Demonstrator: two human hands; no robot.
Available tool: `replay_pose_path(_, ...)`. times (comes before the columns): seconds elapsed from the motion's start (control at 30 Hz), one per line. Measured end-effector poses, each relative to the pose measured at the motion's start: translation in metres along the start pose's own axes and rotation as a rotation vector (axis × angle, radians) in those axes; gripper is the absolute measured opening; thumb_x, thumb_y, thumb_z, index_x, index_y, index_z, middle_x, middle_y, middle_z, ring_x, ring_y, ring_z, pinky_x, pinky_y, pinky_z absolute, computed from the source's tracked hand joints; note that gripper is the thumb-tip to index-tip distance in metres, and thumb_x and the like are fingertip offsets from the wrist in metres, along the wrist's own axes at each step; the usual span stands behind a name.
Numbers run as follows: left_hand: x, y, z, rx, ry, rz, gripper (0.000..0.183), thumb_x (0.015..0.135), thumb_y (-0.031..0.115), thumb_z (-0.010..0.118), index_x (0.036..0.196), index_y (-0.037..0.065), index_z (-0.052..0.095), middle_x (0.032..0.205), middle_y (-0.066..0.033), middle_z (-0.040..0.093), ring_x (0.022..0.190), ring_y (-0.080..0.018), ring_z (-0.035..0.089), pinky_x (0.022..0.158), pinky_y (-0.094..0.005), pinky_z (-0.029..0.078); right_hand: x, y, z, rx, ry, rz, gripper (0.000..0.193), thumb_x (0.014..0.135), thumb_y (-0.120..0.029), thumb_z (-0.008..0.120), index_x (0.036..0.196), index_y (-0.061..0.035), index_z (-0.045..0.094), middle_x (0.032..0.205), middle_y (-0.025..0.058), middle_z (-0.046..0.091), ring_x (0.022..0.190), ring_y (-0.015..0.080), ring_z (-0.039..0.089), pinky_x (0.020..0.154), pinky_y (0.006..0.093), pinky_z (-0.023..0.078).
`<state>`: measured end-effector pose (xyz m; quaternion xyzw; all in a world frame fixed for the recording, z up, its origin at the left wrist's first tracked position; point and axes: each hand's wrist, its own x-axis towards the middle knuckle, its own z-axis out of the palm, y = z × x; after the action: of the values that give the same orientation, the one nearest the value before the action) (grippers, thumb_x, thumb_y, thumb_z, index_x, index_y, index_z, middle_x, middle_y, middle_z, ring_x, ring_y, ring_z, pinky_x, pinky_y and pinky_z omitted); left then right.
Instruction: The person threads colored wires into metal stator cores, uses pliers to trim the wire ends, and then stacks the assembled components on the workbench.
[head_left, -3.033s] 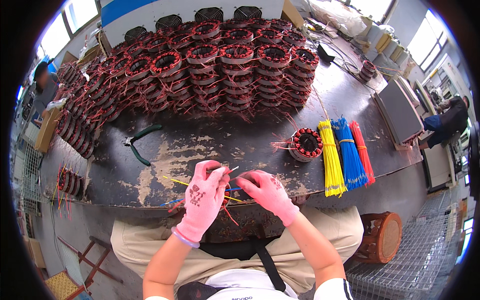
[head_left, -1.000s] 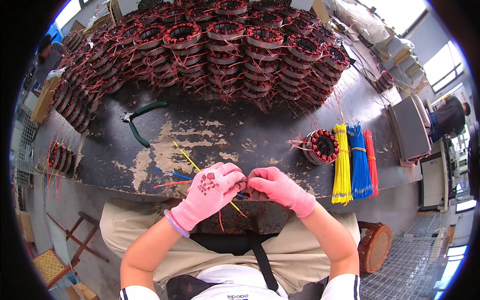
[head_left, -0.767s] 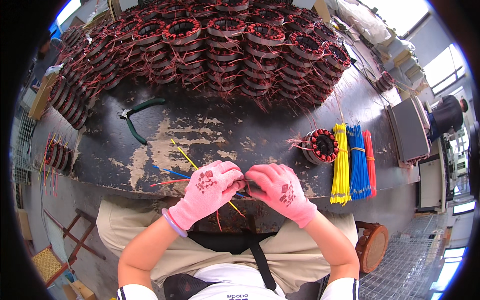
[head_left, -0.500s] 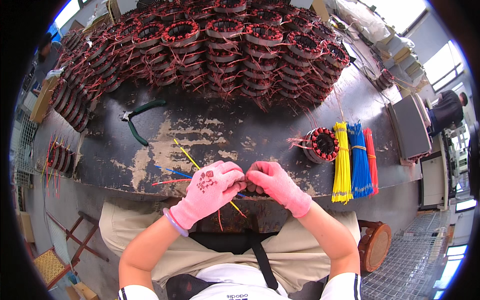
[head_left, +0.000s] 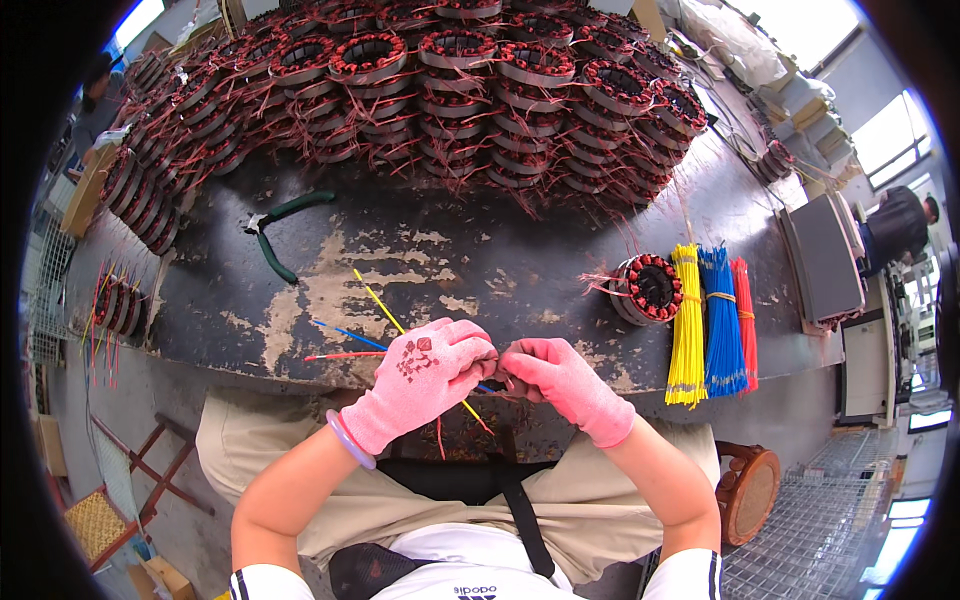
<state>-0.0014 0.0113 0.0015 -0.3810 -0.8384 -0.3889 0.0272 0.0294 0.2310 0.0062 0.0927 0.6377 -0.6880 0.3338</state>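
My left hand (head_left: pixel 420 385), in a pink glove, is closed round a yellow wire (head_left: pixel 378 298), a blue wire (head_left: pixel 345 331) and a red wire (head_left: pixel 340 355). Their ends stick out on both sides of the fist, crossing under the palm. Against its fingertips, my gloved right hand (head_left: pixel 565 390) is closed in a pinch; what lies between those fingers is hidden. Both hands are over the table's near edge. To the right, a single wound stator coil (head_left: pixel 648 289) with red windings lies on its side, its thin leads pointing left.
Bundles of yellow wires (head_left: pixel 686 330), blue wires (head_left: pixel 722 325) and red wires (head_left: pixel 745 320) lie at the right. Green-handled cutters (head_left: pixel 268 245) rest at the left on the worn dark table (head_left: pixel 420 215). Stacked stators (head_left: pixel 455 90) fill the back. A stool (head_left: pixel 750 495) stands beside my right leg.
My right hand has shifted slightly right and downward, its fingers still pinched near the left fingertips. The left hand keeps its hold on the wires with hardly any movement.
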Motion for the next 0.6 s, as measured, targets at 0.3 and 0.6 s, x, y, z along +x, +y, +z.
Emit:
replay_pose_path(0.3, -0.001, -0.001, 0.002, 0.001, 0.010, -0.010, 0.012, 0.079, 0.008, 0.073, 0.091, 0.008, 0.069, 0.094, -0.0039, 0.068, 0.085, -0.0269, 0.065, 0.074, -0.0388, 0.054, -0.004, -0.005, 0.001, -1.300, 0.320, -1.037, 0.021, 0.090, -0.018, 0.070, 0.106, -0.0069, 0.065, 0.087, 0.0071, 0.065, 0.077, 0.0221, 0.065, 0.068, 0.0367, 0.052)
replay_pose_path(0.6, -0.002, -0.002, 0.001, -0.035, 0.006, -0.011, 0.013, 0.079, 0.008, 0.073, 0.091, 0.008, 0.069, 0.095, -0.0038, 0.069, 0.085, -0.0277, 0.066, 0.075, -0.0394, 0.054, -0.012, -0.005, 0.011, -0.744, 0.505, -0.601, 0.021, 0.084, -0.024, 0.078, 0.093, -0.0068, 0.072, 0.081, 0.0070, 0.070, 0.064, 0.0222, 0.067, 0.062, 0.0344, 0.053)
